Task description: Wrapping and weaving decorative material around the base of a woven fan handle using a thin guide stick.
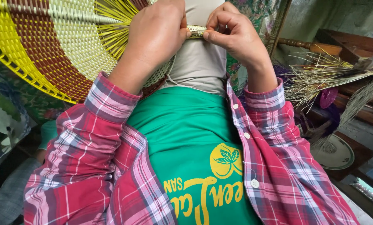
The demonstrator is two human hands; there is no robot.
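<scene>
1. A floral cloth (259, 14) in green and pink is hanging behind, framed by a wooden edge.
2. A greenish, rough wall (320, 16) is showing at the upper right, lit by soft daylight.
3. A dark wooden bench (345, 46) with a turned rail is standing on the right.
4. A loose bundle of dry straw (324, 75) is lying across it, beside purple fibres (328, 98).
5. A small pale woven disc (334, 154) is resting lower right.
6. Patterned fabric (3, 116) is lying at the left edge.
</scene>
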